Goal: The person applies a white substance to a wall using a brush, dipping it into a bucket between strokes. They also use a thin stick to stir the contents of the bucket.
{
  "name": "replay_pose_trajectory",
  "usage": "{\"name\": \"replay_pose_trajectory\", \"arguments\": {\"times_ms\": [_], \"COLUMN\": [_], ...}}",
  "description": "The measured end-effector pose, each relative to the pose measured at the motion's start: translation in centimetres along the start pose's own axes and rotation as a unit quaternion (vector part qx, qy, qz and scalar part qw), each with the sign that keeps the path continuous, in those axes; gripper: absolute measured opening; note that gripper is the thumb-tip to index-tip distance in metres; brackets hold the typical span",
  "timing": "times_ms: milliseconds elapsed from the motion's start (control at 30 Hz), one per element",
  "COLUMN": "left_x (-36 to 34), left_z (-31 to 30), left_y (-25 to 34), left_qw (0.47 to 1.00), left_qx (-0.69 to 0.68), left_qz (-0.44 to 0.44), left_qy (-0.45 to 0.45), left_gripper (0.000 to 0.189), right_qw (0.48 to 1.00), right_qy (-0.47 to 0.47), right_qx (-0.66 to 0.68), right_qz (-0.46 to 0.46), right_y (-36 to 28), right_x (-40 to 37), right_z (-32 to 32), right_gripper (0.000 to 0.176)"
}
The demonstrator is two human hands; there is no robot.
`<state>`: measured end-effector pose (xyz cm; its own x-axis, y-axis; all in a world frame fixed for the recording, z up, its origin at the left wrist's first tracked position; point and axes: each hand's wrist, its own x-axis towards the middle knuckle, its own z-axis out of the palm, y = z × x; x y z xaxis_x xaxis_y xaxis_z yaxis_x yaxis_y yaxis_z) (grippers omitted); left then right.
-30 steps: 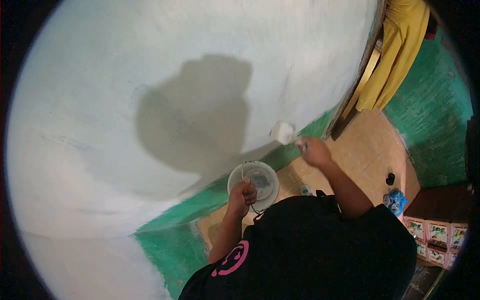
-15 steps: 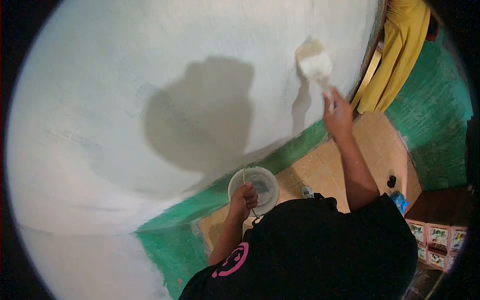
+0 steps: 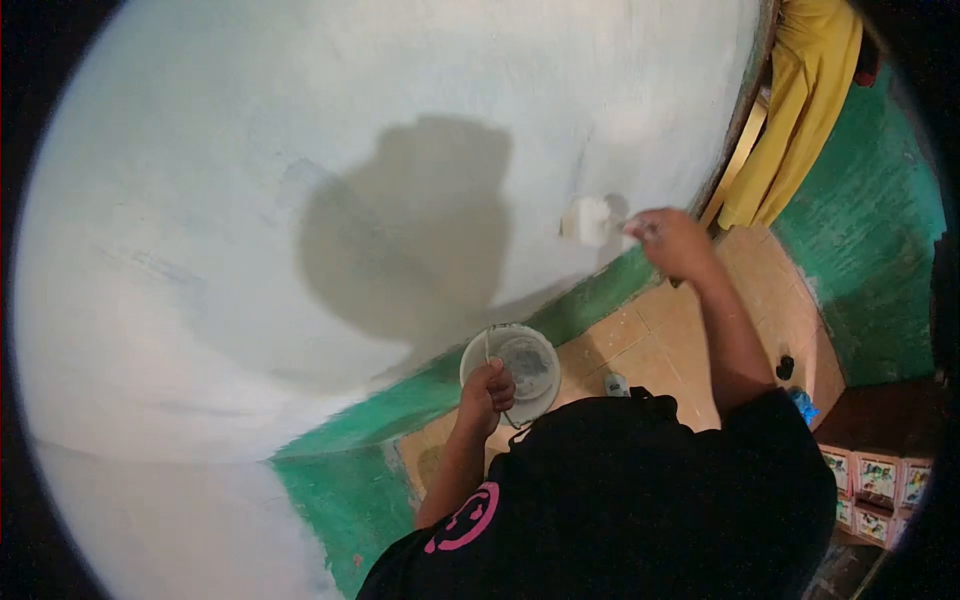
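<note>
My right hand (image 3: 672, 243) grips the handle of a wide paintbrush (image 3: 592, 221) whose bristles point left against the white wall (image 3: 220, 330). White paint covers the brush head. Lower down, my left hand (image 3: 488, 388) is closed around the handle of a white bucket (image 3: 548, 398), which hangs in front of my body. Inside the bucket there is pale, greyish-white paint, partly hidden by the rim and my hand. Faint bluish streaks show through the paint on the wall, and a large shadow falls across its middle.
A green band (image 3: 590, 303) runs along the wall's bottom above the tiled floor (image 3: 650, 340). A yellow curtain (image 3: 795, 110) hangs at the upper right. A small drawer cabinet (image 3: 875, 420) stands lower right, near a blue plastic bag (image 3: 803, 405). A whitish container (image 3: 616, 384) sits by my body.
My right hand has turned the paintbrush from pointing up to pointing left and brought it lower on the wall. My left hand still holds the bucket, nearly in place.
</note>
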<state>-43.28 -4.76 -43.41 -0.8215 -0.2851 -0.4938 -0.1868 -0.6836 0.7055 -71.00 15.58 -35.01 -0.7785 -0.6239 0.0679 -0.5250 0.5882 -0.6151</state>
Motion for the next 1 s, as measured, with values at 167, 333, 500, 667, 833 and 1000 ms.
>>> {"name": "replay_pose_trajectory", "arguments": {"times_ms": [167,333,500,667,833,1000], "left_x": [-0.2,0.4,0.4,0.5,0.6,0.6], "left_z": [0.9,1.0,1.1,0.8,0.4,-0.4], "left_y": [0.0,-0.1,-0.1,-0.1,0.3,0.4], "left_qw": [0.999,0.999,0.999,0.999,1.000,1.000], "left_qx": [-0.008,-0.014,-0.017,0.001,-0.008,-0.003], "left_qz": [0.001,-0.016,0.005,0.003,-0.003,-0.015], "left_qy": [0.040,0.043,0.037,0.038,0.015,-0.016], "left_gripper": [0.032,0.032,0.032,0.031,0.031,0.029], "right_qw": [0.975,0.902,0.953,0.996,0.999,0.987], "right_qy": [0.199,0.420,0.284,0.063,0.028,0.147], "right_qx": [0.052,0.055,0.105,0.059,-0.033,-0.021], "right_qz": [-0.084,-0.085,-0.033,0.010,-0.021,-0.055], "right_y": [0.5,-0.5,1.1,4.7,4.2,-1.1], "right_x": [1.5,3.4,0.5,-3.3,-1.0,-0.3], "right_z": [-7.5,-6.5,6.4,13.6,8.0,-1.5], "right_gripper": [0.025,0.028,0.027,0.027,0.028,0.029]}}
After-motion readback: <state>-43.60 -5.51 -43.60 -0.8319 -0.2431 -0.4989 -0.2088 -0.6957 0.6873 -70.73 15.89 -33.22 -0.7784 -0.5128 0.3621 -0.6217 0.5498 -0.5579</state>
